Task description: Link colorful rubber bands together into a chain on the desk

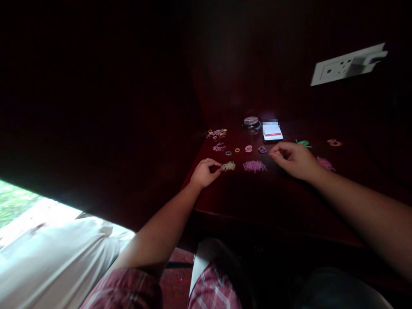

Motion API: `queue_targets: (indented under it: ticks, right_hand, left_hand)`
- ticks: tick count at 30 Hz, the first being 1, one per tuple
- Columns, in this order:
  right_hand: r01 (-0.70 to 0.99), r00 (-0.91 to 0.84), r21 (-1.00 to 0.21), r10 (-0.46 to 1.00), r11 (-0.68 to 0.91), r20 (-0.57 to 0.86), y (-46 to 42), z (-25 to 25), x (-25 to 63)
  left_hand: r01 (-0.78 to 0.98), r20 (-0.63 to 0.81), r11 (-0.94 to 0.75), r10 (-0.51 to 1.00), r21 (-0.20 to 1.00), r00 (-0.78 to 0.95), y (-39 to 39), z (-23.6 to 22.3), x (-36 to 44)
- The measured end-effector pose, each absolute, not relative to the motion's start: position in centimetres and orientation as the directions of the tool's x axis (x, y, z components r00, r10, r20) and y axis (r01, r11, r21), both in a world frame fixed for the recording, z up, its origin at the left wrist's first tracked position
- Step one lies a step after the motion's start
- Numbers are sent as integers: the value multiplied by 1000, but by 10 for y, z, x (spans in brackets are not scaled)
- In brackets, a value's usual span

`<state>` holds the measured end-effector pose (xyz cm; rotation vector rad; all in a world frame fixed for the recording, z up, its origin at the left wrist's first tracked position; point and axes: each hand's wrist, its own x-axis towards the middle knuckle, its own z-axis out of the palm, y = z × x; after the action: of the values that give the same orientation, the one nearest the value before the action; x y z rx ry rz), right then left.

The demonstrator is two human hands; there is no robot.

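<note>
My left hand [205,171] rests on a dark red table [257,193], fingers curled, fingertips touching a small pile of pale cream rubber bands [228,166]. To the right of that pile lies a pile of pink bands [254,166]. My right hand [294,159] hovers just right of the pink pile, fingers pinched together; whether anything is in them is too small to tell. Three loose rings [248,148] lie in a row behind the piles.
A lit phone [273,132] and a small clear round container [251,123] sit at the back. Mixed coloured bands [217,133], a green band [303,143], an orange piece [334,142] and more pink bands [325,163] lie around. A white wall socket [347,64] is on the right.
</note>
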<state>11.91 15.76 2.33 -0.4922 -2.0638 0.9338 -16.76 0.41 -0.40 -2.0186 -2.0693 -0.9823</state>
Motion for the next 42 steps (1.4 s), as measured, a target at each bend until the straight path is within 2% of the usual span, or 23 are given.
queue_targets:
  ticks: [42]
  right_hand:
    - [28, -627, -720, 573, 693, 528, 161, 17, 118]
  left_hand:
    - [904, 446, -65, 883, 423, -145, 7, -6, -168]
